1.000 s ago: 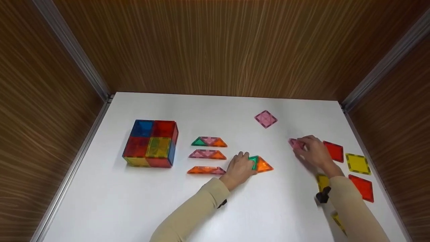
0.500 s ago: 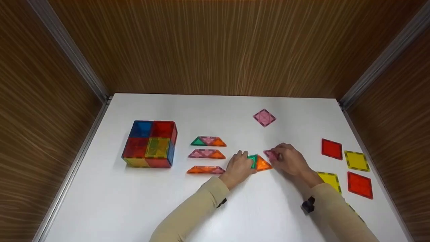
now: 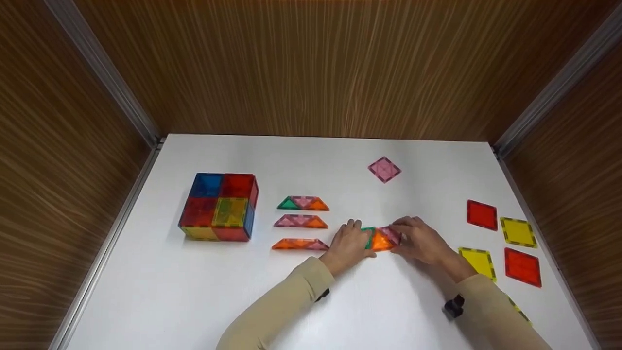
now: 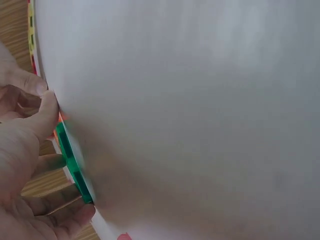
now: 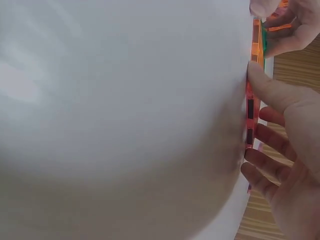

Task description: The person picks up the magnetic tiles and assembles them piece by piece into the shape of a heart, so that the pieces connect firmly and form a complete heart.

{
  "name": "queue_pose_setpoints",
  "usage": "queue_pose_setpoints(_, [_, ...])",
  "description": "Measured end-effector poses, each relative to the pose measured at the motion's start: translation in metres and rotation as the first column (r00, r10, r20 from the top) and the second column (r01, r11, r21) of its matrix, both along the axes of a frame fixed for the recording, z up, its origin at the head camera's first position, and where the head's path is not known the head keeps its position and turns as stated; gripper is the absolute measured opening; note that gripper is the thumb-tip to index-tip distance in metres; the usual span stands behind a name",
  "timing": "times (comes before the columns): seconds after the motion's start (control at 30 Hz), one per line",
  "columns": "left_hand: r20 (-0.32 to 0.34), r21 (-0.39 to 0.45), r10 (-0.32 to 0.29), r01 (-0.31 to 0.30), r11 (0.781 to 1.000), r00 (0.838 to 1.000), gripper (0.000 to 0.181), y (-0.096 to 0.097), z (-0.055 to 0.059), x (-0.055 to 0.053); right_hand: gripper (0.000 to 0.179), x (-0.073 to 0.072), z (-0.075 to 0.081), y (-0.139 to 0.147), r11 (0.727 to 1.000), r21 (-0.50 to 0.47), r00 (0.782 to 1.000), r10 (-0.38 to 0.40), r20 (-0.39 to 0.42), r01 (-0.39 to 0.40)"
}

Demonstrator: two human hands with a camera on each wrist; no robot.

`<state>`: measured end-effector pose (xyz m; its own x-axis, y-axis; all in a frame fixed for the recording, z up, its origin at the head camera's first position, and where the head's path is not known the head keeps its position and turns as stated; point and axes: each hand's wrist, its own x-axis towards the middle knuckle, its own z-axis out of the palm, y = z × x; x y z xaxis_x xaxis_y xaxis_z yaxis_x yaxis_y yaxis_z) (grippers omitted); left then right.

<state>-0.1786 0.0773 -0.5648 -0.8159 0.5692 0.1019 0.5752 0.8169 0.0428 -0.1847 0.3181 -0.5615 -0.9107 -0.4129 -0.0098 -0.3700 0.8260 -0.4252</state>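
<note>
On the white table, my left hand [image 3: 347,243] holds a translucent green triangular magnetic tile [image 3: 371,237], thumb at its near edge and fingers along its far side. An orange triangular magnetic tile [image 3: 380,243] lies against the green one, between both hands. My right hand [image 3: 420,240] pinches a pink triangular magnetic tile [image 3: 392,234] right at the orange tile's slanted right edge. The right wrist view has the pink tile [image 5: 250,115] edge-on, between thumb and fingers. In the left wrist view the green tile [image 4: 72,162] shows edge-on, its left part covered by the hand in the head view.
Left of the hands lie three trapezoid strips [image 3: 301,221] of joined triangles. Farther left stands a block of coloured tiles [image 3: 216,206]. A pink square tile [image 3: 384,169] lies at the back. Red tiles [image 3: 482,215] and yellow tiles [image 3: 518,232] are at the right.
My right hand has carried the pink triangle leftward to the orange tile's right edge. My left hand has stayed at the green tile, with barely any movement.
</note>
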Motion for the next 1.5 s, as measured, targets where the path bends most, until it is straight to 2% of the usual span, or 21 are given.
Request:
queue_pose_setpoints(0.23, [0.007,0.002,-0.029,0.029,1.000,1.000,0.053,-0.003,0.000,0.009,0.054,0.017,-0.001,0.003,1.000,0.001,1.000,-0.014,-0.001,0.014])
queue_pose_setpoints(0.4, [-0.021,0.002,-0.075,0.075,0.997,0.997,0.048,-0.008,0.002,0.014,0.053,0.029,-0.001,0.008,1.000,-0.012,1.000,-0.024,-0.002,0.024])
queue_pose_setpoints(0.5, [0.006,0.021,-0.103,0.103,0.994,0.995,0.046,-0.012,0.005,0.015,0.046,0.033,0.000,0.009,0.999,-0.019,1.000,-0.026,-0.018,0.025])
queue_pose_setpoints(0.63, [0.104,0.102,-0.144,0.134,0.986,0.984,0.044,-0.017,0.010,0.016,0.035,0.038,-0.001,0.009,0.998,-0.037,0.996,-0.049,-0.069,0.046])
queue_pose_setpoints(0.73, [0.148,0.180,-0.179,0.151,0.972,0.973,0.042,-0.021,0.012,0.016,0.031,0.042,-0.001,0.009,0.996,-0.064,0.993,-0.071,-0.091,0.065])
queue_pose_setpoints(0.83, [0.154,0.246,-0.212,0.170,0.954,0.965,0.038,-0.024,0.012,0.018,0.029,0.044,-0.001,0.009,0.992,-0.097,0.993,-0.088,-0.084,0.080])
queue_pose_setpoints(0.93, [0.131,0.285,-0.230,0.186,0.940,0.964,0.031,-0.025,0.013,0.021,0.027,0.046,0.000,0.009,0.988,-0.124,0.992,-0.098,-0.078,0.088])
queue_pose_setpoints(1.1, [0.087,0.323,-0.219,0.181,0.929,0.972,0.014,-0.026,0.013,0.022,0.027,0.049,0.001,0.009,0.979,-0.192,0.993,-0.081,-0.086,0.063])
queue_pose_setpoints(1.27, [0.070,0.376,-0.212,0.172,0.911,0.975,0.012,-0.030,0.012,0.025,0.030,0.053,0.001,0.005,0.957,-0.287,0.994,-0.061,-0.086,0.034])
queue_pose_setpoints(1.5, [0.156,0.441,-0.219,0.130,0.888,0.963,0.009,-0.047,0.019,0.036,0.029,0.063,0.001,-0.010,0.938,-0.346,0.994,-0.014,-0.110,-0.025])
